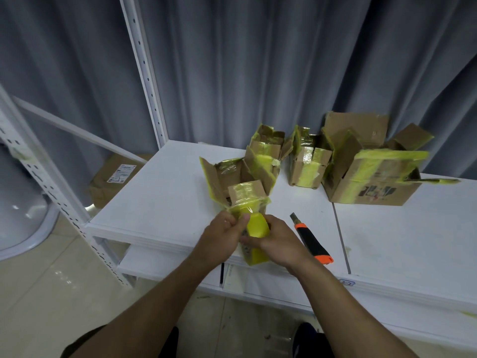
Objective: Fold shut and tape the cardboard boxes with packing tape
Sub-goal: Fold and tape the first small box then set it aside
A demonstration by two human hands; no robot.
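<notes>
Low in the centre, the left hand (223, 235) and right hand (277, 241) both grip the yellow tape roll (256, 228) between them, just below the nearest open box (240, 182) on the white surface (160, 197).

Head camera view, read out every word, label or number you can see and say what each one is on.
"2-2", apparently: small sticker on the shelf's front edge.
Shipping label on the box on the floor: too small to read.
Black print on the large cardboard box: blurred, unreadable.
</notes>
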